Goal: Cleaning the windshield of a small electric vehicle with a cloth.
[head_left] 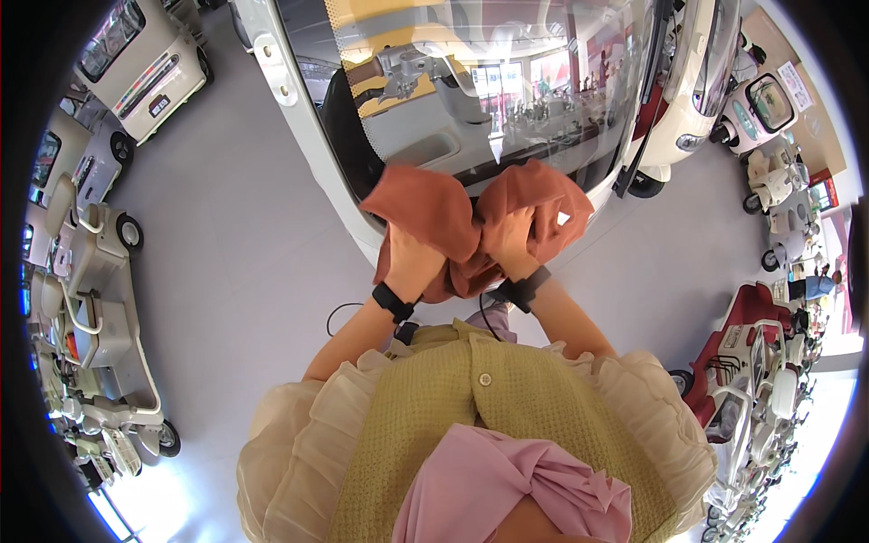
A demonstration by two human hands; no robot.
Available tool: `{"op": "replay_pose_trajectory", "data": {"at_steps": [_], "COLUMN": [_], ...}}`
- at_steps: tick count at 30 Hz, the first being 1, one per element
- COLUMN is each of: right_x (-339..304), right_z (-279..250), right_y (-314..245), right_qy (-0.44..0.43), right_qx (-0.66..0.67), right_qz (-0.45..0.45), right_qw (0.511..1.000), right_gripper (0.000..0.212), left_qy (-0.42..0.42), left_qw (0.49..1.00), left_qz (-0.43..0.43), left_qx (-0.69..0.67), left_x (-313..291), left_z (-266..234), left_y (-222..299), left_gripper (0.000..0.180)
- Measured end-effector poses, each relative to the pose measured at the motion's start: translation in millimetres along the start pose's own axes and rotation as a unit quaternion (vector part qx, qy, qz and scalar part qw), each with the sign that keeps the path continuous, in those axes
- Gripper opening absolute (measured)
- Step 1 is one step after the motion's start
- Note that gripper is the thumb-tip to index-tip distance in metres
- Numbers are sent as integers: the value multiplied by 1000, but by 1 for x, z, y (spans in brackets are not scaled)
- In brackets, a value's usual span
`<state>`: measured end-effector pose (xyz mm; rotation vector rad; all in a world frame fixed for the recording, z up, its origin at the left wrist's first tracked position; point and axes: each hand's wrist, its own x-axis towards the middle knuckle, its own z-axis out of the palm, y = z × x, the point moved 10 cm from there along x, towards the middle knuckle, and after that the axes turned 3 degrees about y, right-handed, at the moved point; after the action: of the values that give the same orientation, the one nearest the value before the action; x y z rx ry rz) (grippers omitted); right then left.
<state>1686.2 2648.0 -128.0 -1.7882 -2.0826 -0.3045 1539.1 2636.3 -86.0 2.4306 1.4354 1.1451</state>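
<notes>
A rust-brown cloth (434,213) is bunched in front of my body, between me and a small pale vehicle. My left hand (413,261) grips its left part, and the fabric drapes over most of the fingers. The right part, with a small white spot on it, is gathered in my right hand (512,242), whose fingers are also partly covered. Just beyond the cloth rises the vehicle's curved windshield (561,109). Handlebars (403,77) show through the glass. Whether the cloth touches the vehicle I cannot tell.
To the left stand pale small vehicles (154,81) and a cargo tricycle (113,335). A cream vehicle (674,136) is close on the right, with several scooters (774,181) past it. A red tricycle (738,353) stands at lower right. Farther right is a person in blue (819,286).
</notes>
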Motion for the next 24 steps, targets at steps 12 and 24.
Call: {"op": "replay_pose_trajectory", "data": {"at_steps": [12, 24], "right_x": [25, 246], "right_z": [-34, -267], "right_y": [7, -58], "right_qy": [-110, 157], "right_qx": [169, 191], "right_qz": [-170, -373], "right_qw": [965, 894], "right_gripper": [50, 60], "left_qy": [9, 274], "left_qw": [976, 873], "left_qz": [200, 344], "left_qx": [88, 212], "left_x": [26, 214], "left_z": [-24, -186], "left_y": [27, 66], "left_gripper": [43, 53]}}
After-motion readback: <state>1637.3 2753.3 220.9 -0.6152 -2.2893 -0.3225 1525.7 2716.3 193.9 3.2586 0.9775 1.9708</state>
